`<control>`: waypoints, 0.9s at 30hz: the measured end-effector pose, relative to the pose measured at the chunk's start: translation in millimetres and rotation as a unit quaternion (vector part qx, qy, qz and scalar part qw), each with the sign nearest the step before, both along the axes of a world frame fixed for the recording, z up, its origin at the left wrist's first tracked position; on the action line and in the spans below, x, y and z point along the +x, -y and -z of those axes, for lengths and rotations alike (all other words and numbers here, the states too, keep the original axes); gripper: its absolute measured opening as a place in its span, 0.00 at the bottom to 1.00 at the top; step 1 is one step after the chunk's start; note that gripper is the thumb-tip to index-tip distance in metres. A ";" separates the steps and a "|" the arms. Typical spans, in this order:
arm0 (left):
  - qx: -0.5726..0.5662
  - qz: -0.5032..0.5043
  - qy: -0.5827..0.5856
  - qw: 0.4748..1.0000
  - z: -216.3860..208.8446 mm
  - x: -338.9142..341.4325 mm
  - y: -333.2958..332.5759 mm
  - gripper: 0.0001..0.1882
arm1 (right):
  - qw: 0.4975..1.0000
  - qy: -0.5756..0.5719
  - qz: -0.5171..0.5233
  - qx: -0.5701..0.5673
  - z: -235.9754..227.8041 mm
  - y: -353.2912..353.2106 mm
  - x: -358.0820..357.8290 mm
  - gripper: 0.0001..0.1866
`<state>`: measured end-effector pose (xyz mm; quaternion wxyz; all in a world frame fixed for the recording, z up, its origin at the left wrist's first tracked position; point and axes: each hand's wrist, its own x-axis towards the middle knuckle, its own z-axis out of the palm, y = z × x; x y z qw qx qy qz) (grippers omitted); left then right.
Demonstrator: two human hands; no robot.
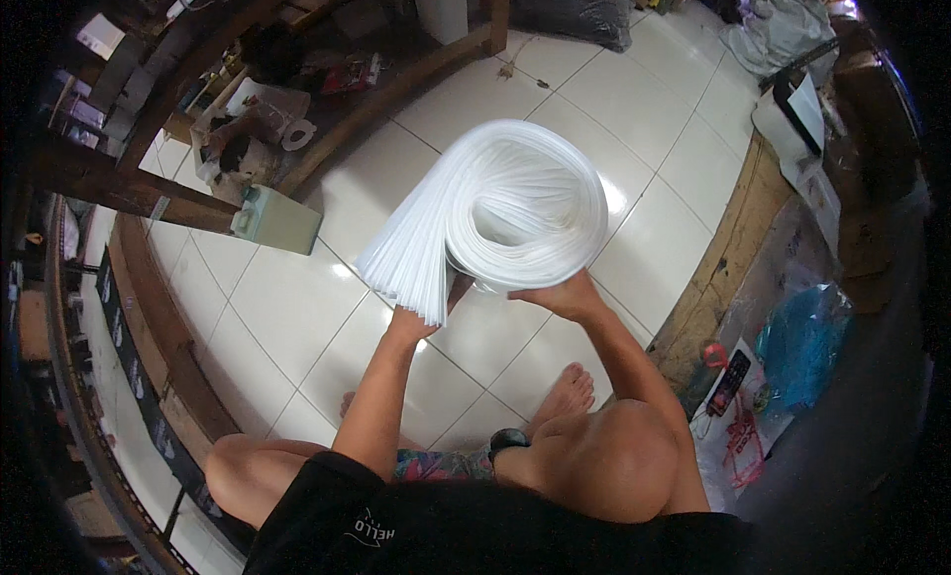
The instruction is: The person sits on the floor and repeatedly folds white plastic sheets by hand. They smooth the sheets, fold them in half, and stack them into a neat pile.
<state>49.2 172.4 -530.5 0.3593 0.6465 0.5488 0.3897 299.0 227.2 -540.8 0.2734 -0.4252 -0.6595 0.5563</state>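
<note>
A thick roll of thin white sheets point(550, 213), which look like plastic or foam, is held up in front of me over the tiled floor. Its layers curl round a hollow, and the loose ends fan out toward the lower left. My left hand point(418, 320) grips the roll from below at the fanned ends, with most of its fingers hidden behind the sheets. On the other side my right hand point(563, 296) closes on the lower right edge, thumb pointing inward and the other fingers out of sight underneath.
A pale green jerrycan point(277, 220) stands left on white floor tiles point(396, 169), beside a wooden frame point(396, 90). To the right lie a wooden beam point(718, 233), a blue plastic-wrapped bundle point(804, 342) and a dark remote control point(730, 382). A grey plastic bag point(778, 30) sits far right.
</note>
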 end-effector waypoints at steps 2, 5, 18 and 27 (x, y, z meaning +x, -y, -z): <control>0.066 -0.039 -0.053 0.996 8.9 6.3 1.4 0.25 | 0.998 -0.004 0.037 0.054 13.5 9.0 -12.1 0.61; 0.100 -0.092 -0.035 0.990 38.1 14.1 12.6 0.29 | 0.989 -0.069 0.077 0.104 5.3 24.6 -43.3 0.59; -0.072 0.020 0.019 0.997 -22.7 55.2 20.9 0.42 | 0.973 -0.079 0.138 0.169 38.9 49.8 -61.1 0.57; 0.031 -0.127 -0.081 0.988 1.6 31.6 16.3 0.22 | 0.994 0.013 0.032 0.099 62.8 20.5 -12.1 0.59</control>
